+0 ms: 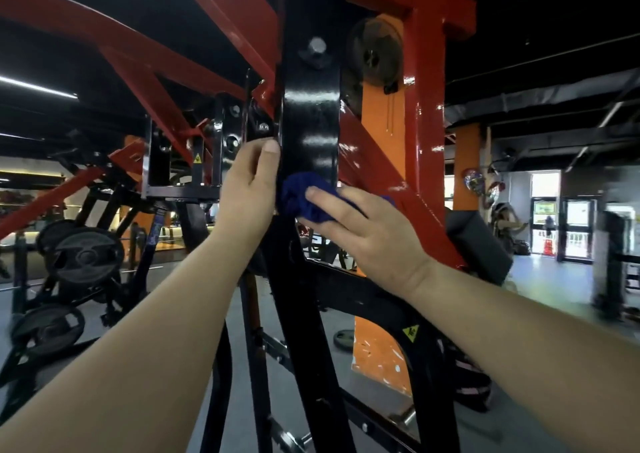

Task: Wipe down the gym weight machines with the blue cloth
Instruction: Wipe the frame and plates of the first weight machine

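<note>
A: Eyes on the middle, the crumpled dark blue cloth (pixel 300 194) is bunched against the glossy black steel upright (pixel 310 123) of the weight machine, pinned there under the right hand (pixel 360 230).

B: How's that hand set?

A: Fingers laid out nearly straight over the cloth, palm pressing it flat to the post. Most of the cloth sits under and just beyond the fingertips, spilling out to the left, with a bit of blue showing past the upper edge of the hand too.

B: And the left hand (pixel 247 189)?

A: Just beside the cloth, on the post's left edge. Thumb is up along the front corner, the fingers go round behind the steel and I can't see them, so it looks wrapped on the upright. It isn't touching the cloth that I can tell.

B: Around them?

A: Red painted frame beams (pixel 377 161) cross behind the post, a dark round pulley wheel (pixel 375 54) hangs above right against an orange pillar (pixel 382 116), and black weight plates (pixel 85 255) sit racked low on the left.
</note>
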